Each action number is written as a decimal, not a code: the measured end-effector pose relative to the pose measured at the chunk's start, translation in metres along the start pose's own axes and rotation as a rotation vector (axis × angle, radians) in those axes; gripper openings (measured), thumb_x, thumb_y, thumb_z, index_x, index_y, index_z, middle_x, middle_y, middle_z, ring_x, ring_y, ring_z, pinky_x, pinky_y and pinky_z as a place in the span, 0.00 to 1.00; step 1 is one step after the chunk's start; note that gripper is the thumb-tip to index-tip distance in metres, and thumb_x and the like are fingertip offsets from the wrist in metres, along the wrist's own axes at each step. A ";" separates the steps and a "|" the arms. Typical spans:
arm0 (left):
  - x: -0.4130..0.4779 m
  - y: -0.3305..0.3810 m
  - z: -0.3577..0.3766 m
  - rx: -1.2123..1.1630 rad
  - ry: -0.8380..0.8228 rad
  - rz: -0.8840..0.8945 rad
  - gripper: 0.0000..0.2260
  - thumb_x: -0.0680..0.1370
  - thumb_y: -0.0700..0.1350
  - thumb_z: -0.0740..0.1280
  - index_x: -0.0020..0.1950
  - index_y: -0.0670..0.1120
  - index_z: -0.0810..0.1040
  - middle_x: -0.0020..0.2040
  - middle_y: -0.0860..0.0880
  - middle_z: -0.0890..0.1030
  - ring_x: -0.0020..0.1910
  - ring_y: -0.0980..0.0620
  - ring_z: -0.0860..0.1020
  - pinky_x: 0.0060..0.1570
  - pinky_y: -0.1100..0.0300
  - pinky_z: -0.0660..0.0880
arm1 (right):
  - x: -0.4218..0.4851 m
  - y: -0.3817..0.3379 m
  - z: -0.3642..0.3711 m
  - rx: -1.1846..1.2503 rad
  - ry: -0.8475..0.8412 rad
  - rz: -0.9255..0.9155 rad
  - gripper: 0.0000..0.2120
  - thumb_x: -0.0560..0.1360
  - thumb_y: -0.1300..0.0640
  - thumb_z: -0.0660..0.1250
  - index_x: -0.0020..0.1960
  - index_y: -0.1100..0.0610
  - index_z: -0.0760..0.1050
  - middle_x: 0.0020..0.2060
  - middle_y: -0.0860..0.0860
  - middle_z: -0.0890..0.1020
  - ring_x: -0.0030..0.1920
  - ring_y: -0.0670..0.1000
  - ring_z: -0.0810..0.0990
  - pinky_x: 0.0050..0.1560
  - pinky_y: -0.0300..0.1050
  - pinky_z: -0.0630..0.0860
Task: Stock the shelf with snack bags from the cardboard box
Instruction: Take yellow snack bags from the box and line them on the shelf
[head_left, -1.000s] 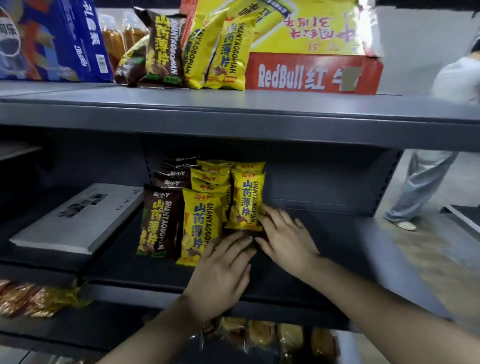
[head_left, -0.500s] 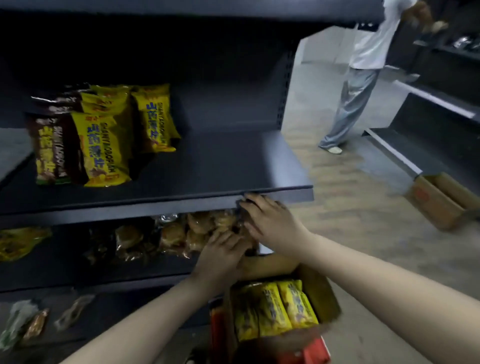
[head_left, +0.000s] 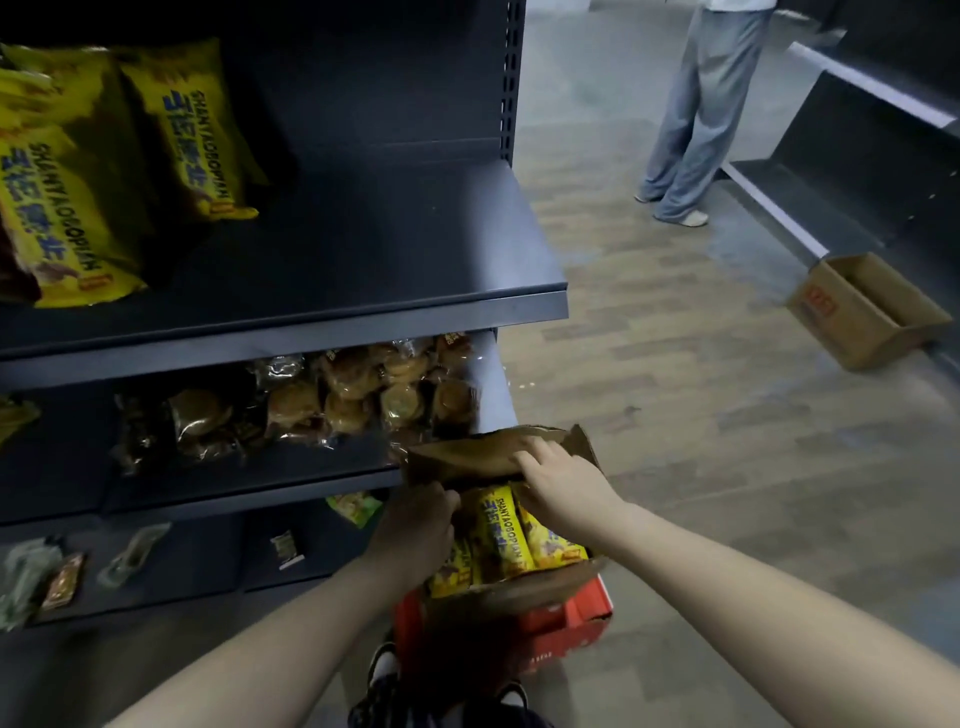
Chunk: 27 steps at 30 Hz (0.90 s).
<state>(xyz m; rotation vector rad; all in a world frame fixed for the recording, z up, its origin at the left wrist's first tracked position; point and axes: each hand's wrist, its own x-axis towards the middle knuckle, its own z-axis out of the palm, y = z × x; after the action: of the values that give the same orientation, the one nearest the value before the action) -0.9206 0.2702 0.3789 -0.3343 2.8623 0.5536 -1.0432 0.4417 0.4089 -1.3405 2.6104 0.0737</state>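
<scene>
Two hands are seen at the cardboard box (head_left: 457, 457) in the lower centre of the frame, where several yellow snack bags (head_left: 498, 530) are stood upright. The left hand (head_left: 415, 525) is bent down over the box's left edge with its fingers hidden, so whether anything is held cannot be told. The right hand (head_left: 566, 483) is laid over the bag tops, its fingers fairly straight against the far flap. The box is set on a red carton (head_left: 576, 618). More yellow bags (head_left: 192, 130) are lined on the shelf (head_left: 311, 322) at the upper left.
</scene>
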 end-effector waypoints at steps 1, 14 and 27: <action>0.003 0.000 0.004 -0.002 -0.023 -0.013 0.11 0.78 0.42 0.58 0.59 0.47 0.72 0.57 0.48 0.71 0.56 0.46 0.72 0.53 0.52 0.71 | 0.002 0.003 0.005 0.009 -0.017 0.022 0.18 0.79 0.50 0.56 0.65 0.57 0.66 0.67 0.55 0.67 0.63 0.58 0.69 0.47 0.51 0.74; 0.057 0.009 0.051 -0.041 -0.274 -0.267 0.17 0.77 0.43 0.59 0.66 0.44 0.68 0.64 0.41 0.69 0.62 0.41 0.71 0.61 0.51 0.70 | 0.033 0.002 0.072 0.202 -0.217 0.151 0.18 0.78 0.46 0.59 0.62 0.57 0.68 0.63 0.54 0.69 0.60 0.57 0.72 0.46 0.53 0.75; 0.095 -0.009 0.111 -0.261 -0.454 -0.605 0.16 0.80 0.42 0.58 0.67 0.39 0.71 0.66 0.41 0.73 0.66 0.45 0.72 0.61 0.60 0.68 | 0.070 -0.005 0.132 0.510 -0.388 0.416 0.18 0.79 0.47 0.59 0.61 0.60 0.66 0.61 0.59 0.71 0.64 0.60 0.68 0.59 0.52 0.69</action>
<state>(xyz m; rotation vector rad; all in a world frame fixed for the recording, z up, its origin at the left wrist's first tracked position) -0.9911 0.2875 0.2517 -0.9372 2.1070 0.7529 -1.0581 0.4012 0.2661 -0.5428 2.3076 -0.2310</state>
